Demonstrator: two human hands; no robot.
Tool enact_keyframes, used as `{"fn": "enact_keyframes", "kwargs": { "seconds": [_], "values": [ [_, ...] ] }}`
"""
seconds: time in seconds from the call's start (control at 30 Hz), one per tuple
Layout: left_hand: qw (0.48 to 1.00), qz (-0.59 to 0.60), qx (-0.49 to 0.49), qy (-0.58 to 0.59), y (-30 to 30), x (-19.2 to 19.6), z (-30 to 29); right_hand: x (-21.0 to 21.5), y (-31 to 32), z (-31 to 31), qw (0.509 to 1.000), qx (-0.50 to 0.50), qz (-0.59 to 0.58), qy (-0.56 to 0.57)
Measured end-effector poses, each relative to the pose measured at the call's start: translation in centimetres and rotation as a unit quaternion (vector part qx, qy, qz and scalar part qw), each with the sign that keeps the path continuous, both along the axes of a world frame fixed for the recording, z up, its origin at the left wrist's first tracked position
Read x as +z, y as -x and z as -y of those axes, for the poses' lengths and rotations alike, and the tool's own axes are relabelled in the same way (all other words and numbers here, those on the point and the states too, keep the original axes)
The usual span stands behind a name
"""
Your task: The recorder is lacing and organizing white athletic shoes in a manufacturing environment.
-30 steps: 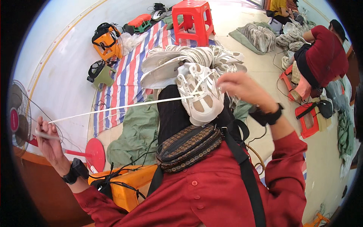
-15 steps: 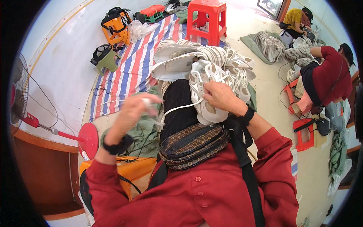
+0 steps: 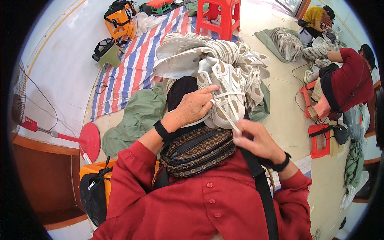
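Observation:
A white and beige sneaker upper (image 3: pixel 229 82) lies over my lap, its toe towards me. From its eyelets a white shoelace (image 3: pixel 226 113) stretches down to the right. My left hand (image 3: pixel 194 105) is at the upper's left side, thumb and fingers closed on the lace, index finger lying over the shoe. At the near right, my right hand (image 3: pixel 258 139) pinches the lace beside the toe. More uppers (image 3: pixel 182 60) are stacked just beyond, with further laced ones at the right. A patterned waist bag (image 3: pixel 200 151) sits below both hands.
A red stool (image 3: pixel 218 18) stands ahead on a striped sheet (image 3: pixel 138 66). Green cloth (image 3: pixel 136 114) and a fan's red base (image 3: pixel 90 142) are at left. Two other people sit at right, one in a red top (image 3: pixel 352 78), near heaps of uppers (image 3: pixel 286 44).
My left hand has come in from the left to the upper and closed on the lace. My right hand has moved from the upper's eyelets towards me, drawing the lace out.

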State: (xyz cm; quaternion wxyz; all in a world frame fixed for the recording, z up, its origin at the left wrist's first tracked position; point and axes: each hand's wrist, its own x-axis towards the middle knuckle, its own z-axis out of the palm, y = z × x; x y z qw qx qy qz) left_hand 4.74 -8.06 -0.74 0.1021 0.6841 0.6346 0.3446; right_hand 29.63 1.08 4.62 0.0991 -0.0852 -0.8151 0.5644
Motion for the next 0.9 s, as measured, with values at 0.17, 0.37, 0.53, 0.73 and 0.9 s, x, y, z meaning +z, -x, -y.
{"fn": "enact_keyframes", "kwargs": {
  "seconds": [0.17,0.37,0.53,0.73,0.9],
  "values": [
    [1.000,-0.017,0.007,0.021,0.0,0.4,0.1,2.6,-8.1,1.7,0.983,0.074,-0.110,0.127],
    [0.999,-0.038,-0.001,0.023,0.1,0.3,0.2,5.4,-17.5,3.2,0.954,0.046,-0.236,0.181],
    [1.000,-0.004,-0.015,0.015,-0.3,0.9,0.5,4.1,-20.1,3.5,0.925,-0.134,-0.293,0.200],
    [0.996,0.029,-0.088,0.014,-1.5,2.1,2.1,0.2,-18.6,-1.5,0.948,-0.309,0.041,0.072],
    [0.993,0.005,-0.114,0.039,-3.5,2.7,3.0,-2.8,-13.7,-2.5,0.864,-0.353,0.152,-0.324]
  ]
}}
